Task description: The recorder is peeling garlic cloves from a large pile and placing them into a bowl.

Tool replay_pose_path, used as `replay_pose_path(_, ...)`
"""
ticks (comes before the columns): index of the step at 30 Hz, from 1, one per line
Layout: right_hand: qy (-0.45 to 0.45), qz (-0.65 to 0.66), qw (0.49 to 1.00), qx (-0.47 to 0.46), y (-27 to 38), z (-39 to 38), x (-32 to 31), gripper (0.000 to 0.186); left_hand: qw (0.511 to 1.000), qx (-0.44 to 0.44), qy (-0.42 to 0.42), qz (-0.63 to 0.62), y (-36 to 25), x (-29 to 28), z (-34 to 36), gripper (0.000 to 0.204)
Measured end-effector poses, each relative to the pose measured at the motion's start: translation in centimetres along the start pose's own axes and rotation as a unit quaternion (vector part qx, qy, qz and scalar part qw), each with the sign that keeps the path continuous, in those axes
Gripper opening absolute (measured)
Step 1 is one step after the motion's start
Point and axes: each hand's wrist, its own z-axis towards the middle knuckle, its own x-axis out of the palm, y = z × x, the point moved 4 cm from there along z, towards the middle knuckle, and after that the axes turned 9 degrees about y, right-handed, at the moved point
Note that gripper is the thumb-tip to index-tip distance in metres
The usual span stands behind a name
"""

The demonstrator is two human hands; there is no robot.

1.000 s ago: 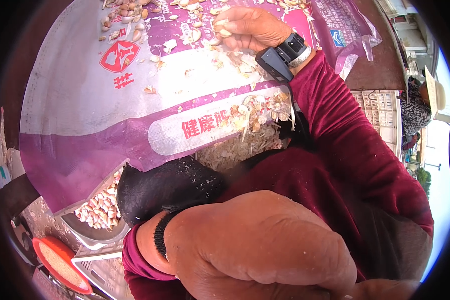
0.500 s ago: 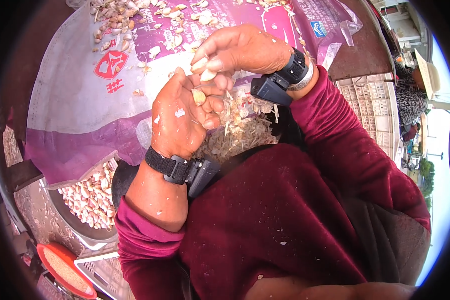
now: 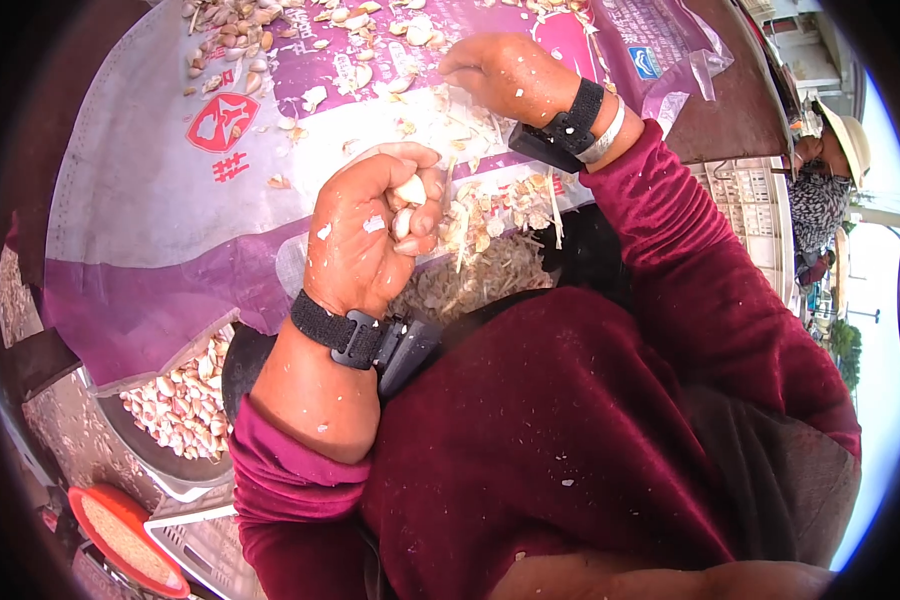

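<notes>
My left hand [image 3: 355,235] is curled palm-up around several pale garlic cloves [image 3: 408,190], which show between its thumb and bent fingers. My right hand [image 3: 518,85] is out over the far part of the purple and white sheet [image 3: 140,180]. Its fingers bend down and away, so what they hold, if anything, is hidden. Close to its fingertips are loose garlic cloves [image 3: 420,30]. Dry garlic skins [image 3: 490,215] lie along the near edge of the sheet, between my two wrists. Both wrists wear black straps.
Unpeeled garlic cloves [image 3: 235,40] are heaped at the sheet's far left. More cloves [image 3: 185,400] fill a dark round container at lower left, near a red basin [image 3: 120,535] and a white crate [image 3: 205,550]. Another person in a pale hat [image 3: 848,145] is at far right.
My right hand has left my left hand and moved up and away over the sheet. My left fingers have curled further around the cloves.
</notes>
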Motion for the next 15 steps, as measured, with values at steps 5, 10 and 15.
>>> replay_pose_path(5, 0.021, -0.037, 0.991, -0.124, 1.8, 3.5, 2.6, 0.012, 0.999, 0.01, -0.026, 0.044, -0.3, -0.1, 0.0, 0.022)
replay_pose_path(10, 0.098, -0.083, 0.988, -0.088, 2.3, 5.0, 3.6, 0.016, 0.996, 0.015, -0.044, 0.07, -0.3, -0.3, 0.1, 0.021)
replay_pose_path(15, 0.137, 0.44, 0.871, 0.168, -0.6, 3.7, 2.6, 0.02, 0.994, 0.011, -0.055, 0.095, -0.3, -0.2, 0.4, 0.022)
